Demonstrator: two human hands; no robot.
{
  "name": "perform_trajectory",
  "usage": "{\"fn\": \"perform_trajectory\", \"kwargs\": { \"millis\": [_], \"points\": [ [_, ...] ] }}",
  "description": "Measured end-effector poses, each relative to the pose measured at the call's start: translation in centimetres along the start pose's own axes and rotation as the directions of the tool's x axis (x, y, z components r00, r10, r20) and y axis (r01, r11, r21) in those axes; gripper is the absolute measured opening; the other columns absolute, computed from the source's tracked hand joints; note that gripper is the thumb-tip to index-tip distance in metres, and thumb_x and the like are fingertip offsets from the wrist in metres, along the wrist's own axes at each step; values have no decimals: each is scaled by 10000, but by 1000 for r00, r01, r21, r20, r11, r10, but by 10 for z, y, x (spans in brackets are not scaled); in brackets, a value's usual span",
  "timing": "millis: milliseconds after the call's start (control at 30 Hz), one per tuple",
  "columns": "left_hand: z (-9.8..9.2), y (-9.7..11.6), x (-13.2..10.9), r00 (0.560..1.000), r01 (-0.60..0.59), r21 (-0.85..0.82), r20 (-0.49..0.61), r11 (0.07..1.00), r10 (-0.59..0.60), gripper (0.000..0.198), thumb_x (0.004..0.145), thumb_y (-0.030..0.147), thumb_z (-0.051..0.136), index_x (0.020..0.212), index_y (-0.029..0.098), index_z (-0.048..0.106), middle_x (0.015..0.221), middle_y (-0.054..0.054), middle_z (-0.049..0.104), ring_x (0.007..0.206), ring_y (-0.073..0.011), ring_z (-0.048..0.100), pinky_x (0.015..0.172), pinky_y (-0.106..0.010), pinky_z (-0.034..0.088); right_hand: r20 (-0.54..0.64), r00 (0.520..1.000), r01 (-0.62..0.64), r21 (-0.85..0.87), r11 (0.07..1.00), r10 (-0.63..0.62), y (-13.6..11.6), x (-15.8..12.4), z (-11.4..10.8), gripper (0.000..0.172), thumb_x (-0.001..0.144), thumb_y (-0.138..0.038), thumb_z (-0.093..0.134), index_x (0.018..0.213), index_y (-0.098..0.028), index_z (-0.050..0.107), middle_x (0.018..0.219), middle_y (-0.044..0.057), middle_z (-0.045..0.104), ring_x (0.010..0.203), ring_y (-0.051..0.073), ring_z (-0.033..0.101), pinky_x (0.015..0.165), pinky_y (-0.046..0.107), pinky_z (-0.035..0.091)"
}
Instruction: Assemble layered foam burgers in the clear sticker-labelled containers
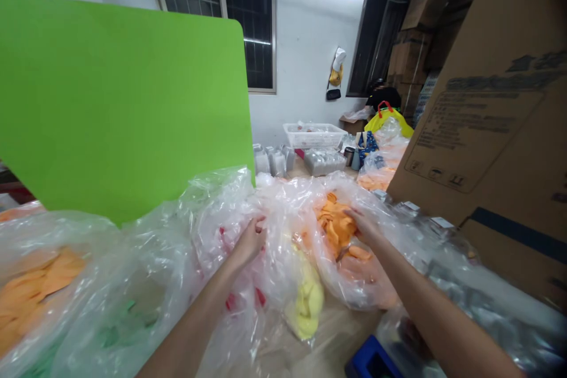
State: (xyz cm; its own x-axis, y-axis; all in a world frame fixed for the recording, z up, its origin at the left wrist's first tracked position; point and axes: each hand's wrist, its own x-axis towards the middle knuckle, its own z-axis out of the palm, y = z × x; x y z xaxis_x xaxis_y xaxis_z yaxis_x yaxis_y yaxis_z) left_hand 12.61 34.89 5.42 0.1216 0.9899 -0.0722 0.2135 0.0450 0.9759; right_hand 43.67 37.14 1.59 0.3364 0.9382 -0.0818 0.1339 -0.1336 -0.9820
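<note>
My left hand (251, 240) is curled on the rim of a clear plastic bag (230, 230) that holds red pieces. My right hand (364, 225) reaches into another clear bag (354, 283) and its fingers close on a pile of orange pieces (336, 221). Between the two bags lies a smaller bag of yellow pieces (308, 304).
A green panel (119, 106) stands at the left. More bags of orange (35, 289) and green (119, 325) pieces lie at the left. A big cardboard box (496, 118) rises at the right. A white basket (314, 134) and a person sit at the back. A blue object (370, 360) lies near the front edge.
</note>
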Motion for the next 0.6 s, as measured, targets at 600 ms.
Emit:
{"fn": "perform_trajectory", "kwargs": {
  "millis": [600],
  "points": [
    [-49, 48, -108, 1000, 25, 226, -18, 974, -22, 431, 742, 435, 481, 1065, 156, 537, 962, -75, 587, 752, -176, 602, 709, -298, 464, 289, 957, 109, -395, 912, 11, 6, -21, 6, 311, 839, -282, 515, 1126, -166, 498, 1171, 75, 504, 1011, 218, 518, 836, 431, 440]
  ]
}}
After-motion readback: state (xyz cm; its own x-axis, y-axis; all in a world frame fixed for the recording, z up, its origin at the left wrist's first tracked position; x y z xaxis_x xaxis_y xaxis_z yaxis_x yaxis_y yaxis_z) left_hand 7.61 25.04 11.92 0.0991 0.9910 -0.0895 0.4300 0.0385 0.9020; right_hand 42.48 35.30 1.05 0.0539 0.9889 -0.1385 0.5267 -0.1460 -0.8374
